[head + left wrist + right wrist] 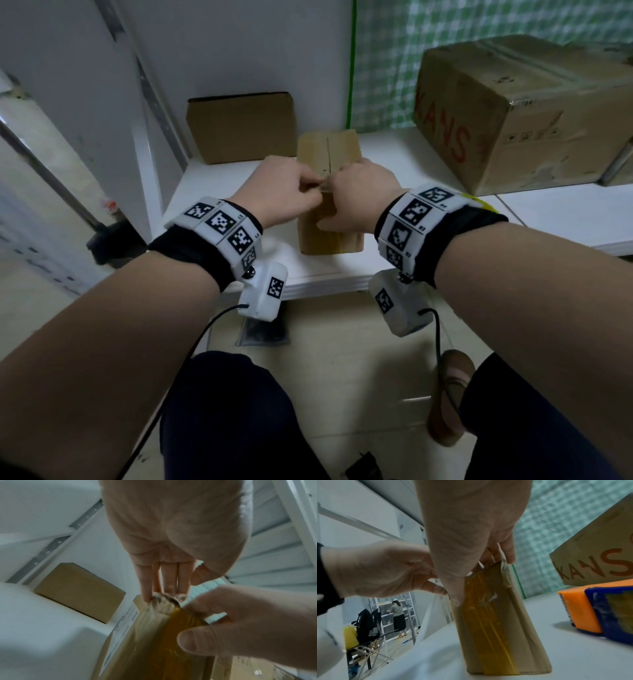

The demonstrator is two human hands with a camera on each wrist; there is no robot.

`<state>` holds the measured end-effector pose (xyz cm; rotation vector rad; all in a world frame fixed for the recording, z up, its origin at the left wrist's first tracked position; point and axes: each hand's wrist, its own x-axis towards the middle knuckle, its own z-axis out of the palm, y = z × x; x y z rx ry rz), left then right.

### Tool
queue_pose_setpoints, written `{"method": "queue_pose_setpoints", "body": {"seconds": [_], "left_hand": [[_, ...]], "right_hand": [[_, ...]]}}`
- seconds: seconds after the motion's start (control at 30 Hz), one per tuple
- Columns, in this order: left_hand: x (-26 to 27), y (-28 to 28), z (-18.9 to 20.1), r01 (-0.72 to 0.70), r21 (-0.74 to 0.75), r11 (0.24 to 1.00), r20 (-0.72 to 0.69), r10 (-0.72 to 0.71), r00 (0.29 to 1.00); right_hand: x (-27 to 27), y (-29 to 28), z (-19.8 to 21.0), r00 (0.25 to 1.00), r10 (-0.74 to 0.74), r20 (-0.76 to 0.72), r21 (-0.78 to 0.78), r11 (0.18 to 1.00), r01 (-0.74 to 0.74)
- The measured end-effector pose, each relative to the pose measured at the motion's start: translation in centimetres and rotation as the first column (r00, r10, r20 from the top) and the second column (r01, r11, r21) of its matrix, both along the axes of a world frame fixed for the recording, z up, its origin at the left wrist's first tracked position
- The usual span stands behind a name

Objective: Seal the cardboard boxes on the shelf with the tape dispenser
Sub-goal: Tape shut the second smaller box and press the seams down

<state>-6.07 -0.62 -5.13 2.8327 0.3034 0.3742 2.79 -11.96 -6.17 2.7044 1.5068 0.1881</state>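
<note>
On the white shelf (394,270), both hands meet over the small cardboard box (329,154) standing near its front edge. The left hand (277,192) pinches a crumpled end of clear tape (163,601) at the box's top. The right hand (359,198) curls its fingers over the box, thumb on the near taped face. Right of this box lies the orange and blue tape dispenser (597,609), partly cut off. Contents of the 3 boxes are hidden.
</note>
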Motion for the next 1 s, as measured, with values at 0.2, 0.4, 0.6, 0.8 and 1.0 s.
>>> {"method": "queue_pose_setpoints", "body": {"seconds": [0.2, 0.4, 0.6, 0.8, 1.0], "left_hand": [[-0.3, 3.0, -0.6, -0.007, -0.384, 0.923, 0.029, 0.019, 0.999], [0.4, 4.9, -1.4, 0.037, -0.076, 0.996, -0.093, -0.044, 0.995], [1.0, 4.7, -1.8, 0.089, 0.039, 0.995, -0.068, -0.086, 0.994], [1.2, 4.5, -2.3, 0.102, 0.142, 0.985, -0.075, -0.092, 0.993], [1.2, 4.7, -3.3, 0.103, 0.156, 0.982, -0.054, -0.096, 0.994]], "right_hand": [[0.1, 0.3, 0.1, 0.997, 0.013, 0.07, 0.024, 1.0, -0.015], [-0.2, 0.3, 0.2, 0.996, -0.009, 0.088, 0.039, 0.999, 0.006], [-0.2, 0.2, 0.3, 0.997, 0.006, 0.083, 0.081, 0.997, -0.013], [-0.3, -0.1, 0.4, 0.995, 0.031, 0.097, 0.116, 0.992, -0.042], [-0.2, -0.1, 0.0, 0.995, 0.026, 0.094, 0.136, 0.99, -0.039]]}}
